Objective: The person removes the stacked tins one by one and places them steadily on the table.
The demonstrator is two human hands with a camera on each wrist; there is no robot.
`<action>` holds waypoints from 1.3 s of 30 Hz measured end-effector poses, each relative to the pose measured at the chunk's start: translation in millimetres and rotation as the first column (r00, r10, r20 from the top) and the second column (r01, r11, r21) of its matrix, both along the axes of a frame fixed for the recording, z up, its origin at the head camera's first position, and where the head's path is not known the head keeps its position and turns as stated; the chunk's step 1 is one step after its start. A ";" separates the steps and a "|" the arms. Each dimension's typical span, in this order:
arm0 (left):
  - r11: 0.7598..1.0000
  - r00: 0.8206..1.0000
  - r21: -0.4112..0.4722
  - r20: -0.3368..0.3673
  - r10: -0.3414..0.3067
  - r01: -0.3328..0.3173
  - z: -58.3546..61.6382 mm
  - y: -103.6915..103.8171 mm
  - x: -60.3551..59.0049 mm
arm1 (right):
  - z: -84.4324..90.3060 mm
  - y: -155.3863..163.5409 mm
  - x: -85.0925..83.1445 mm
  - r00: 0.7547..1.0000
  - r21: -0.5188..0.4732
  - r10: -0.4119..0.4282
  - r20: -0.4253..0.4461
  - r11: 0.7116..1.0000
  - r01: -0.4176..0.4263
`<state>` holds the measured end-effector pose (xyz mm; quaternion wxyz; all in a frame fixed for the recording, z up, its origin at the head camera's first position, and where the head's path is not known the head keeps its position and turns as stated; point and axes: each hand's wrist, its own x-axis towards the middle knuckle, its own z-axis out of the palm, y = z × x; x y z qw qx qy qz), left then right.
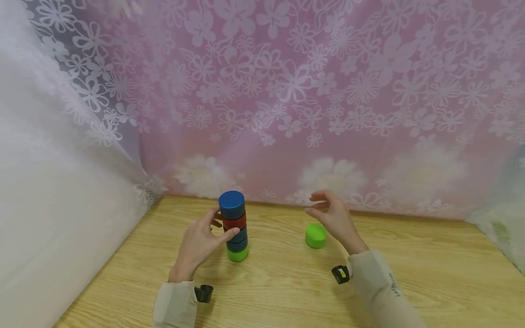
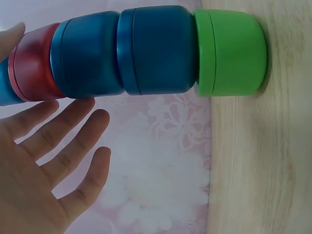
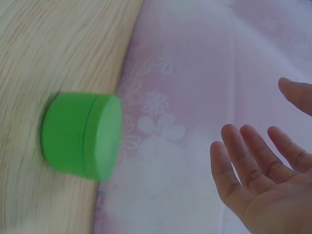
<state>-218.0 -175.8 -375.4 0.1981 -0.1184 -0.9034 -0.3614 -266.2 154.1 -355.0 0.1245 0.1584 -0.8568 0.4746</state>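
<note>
A stack of round tins stands on the wooden table (image 1: pixel 287 287): a green tin (image 1: pixel 238 254) at the bottom, two blue ones (image 2: pixel 156 48), a red one (image 1: pixel 234 222) and a blue top tin (image 1: pixel 231 205). My left hand (image 1: pixel 211 232) is at the stack's left side, with the thumb by its front and the fingers spread and straight. In the left wrist view the fingers (image 2: pixel 73 126) lie just clear of the tins. A single green tin (image 1: pixel 315 235) sits to the right. My right hand (image 1: pixel 328 212) hovers just beyond it, empty, its fingers (image 3: pixel 248 151) relaxed.
A pink flowered curtain (image 1: pixel 287 91) hangs along the table's back edge. White cloth (image 1: pixel 49 205) closes off the left side. Bare wood lies in front of the tins and to the right (image 1: pixel 430 273).
</note>
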 end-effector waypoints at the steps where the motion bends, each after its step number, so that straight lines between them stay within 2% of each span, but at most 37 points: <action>1: 1.000 1.000 -0.002 0.000 -0.007 0.007 -0.4 0.0 -0.2 | 0.6 -1.8 0.2 1.000 -0.004 0.002 -0.002 1.000 -0.002; 5: 1.000 0.999 -0.019 -0.019 -0.026 0.025 -3.0 -0.2 -1.4 | 3.1 -9.4 1.2 1.000 -0.035 0.014 0.002 0.999 -0.014; 21: 0.999 0.999 -0.032 -0.031 -0.014 0.013 -5.1 -0.9 -1.9 | 11.8 -37.7 4.9 0.997 -0.142 0.081 -0.006 0.987 -0.081; 39: 0.999 1.000 -0.047 -0.025 -0.019 0.018 -4.0 0.2 -2.7 | 17.2 -65.4 7.0 0.993 -0.131 0.119 0.007 0.985 -0.117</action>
